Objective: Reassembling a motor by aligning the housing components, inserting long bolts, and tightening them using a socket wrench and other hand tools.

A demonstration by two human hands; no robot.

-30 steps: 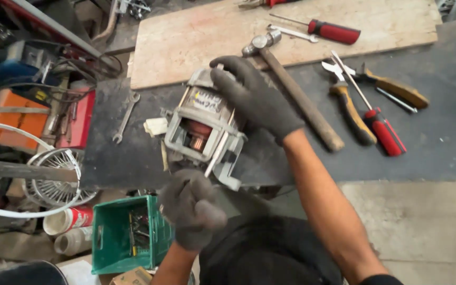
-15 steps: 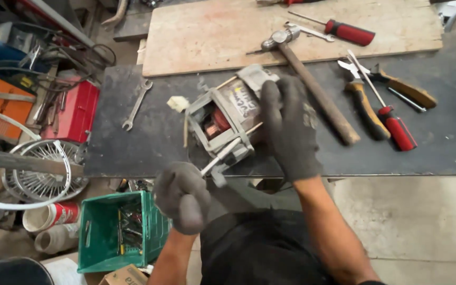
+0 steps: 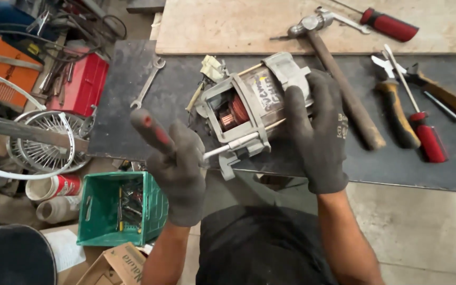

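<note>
Gripping a screwdriver [image 3: 186,141] in the left hand [image 3: 180,174], gloved fingers [image 3: 186,153] wrapped tight round the red-and-black handle, metal shaft pointing right into the near left corner of the motor [image 3: 249,108]. Tip touching the motor frame at a bolt; exact contact point hidden. Right hand [image 3: 317,132], also in a dark glove, laid over the right end of the motor, fingers [image 3: 296,113] curled down on the housing and pressing it, palm toward the near edge.

Motor lying on its side on the dark counter [image 3: 133,79], near its front edge, roughly centred in view. Grey frame, copper windings visible through the open left end, pale connector at the far left corner.

Far of the motor: light wooden board [image 3: 228,26] on the counter. Hammer [image 3: 339,68] lying just right of the right hand, head on the board, handle running toward the near right. Red-handled screwdriver [image 3: 389,25] on the board, far right. Pliers [image 3: 397,100] and a second red screwdriver [image 3: 423,132] well right of the motor. Wrench [image 3: 148,84] on the counter, left of the motor. Green crate [image 3: 106,211] on the floor below the left hand; red toolbox [image 3: 85,82] at far left.
</note>
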